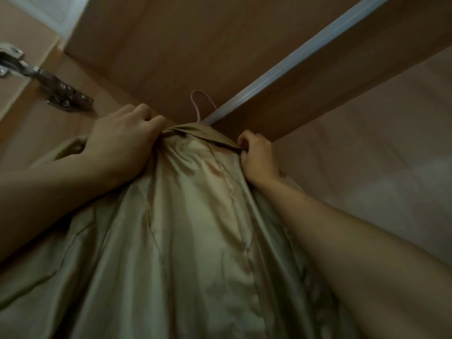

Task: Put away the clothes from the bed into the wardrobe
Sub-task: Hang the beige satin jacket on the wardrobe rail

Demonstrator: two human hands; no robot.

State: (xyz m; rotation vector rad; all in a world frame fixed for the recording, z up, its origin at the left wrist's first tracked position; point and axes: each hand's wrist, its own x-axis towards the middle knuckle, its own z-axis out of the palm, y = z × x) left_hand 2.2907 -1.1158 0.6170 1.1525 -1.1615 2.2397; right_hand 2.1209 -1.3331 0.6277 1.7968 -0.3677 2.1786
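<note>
I look up into the wardrobe. A beige, shiny coat [186, 228] fills the lower middle of the view and hangs from a pink hanger, whose hook [200, 104] sits at the near end of the metal rail [288, 62]. My left hand [122, 148] grips the bunched fabric at the collar's left side. On the collar's right side my right hand [256, 157] pinches the fabric edge. The hanger's body is hidden under the coat.
The wardrobe's wooden top panel [171, 45] is just above the hook. A metal door hinge [49, 86] is fixed at the left side panel. The pale wooden panel [367, 143] runs along the right.
</note>
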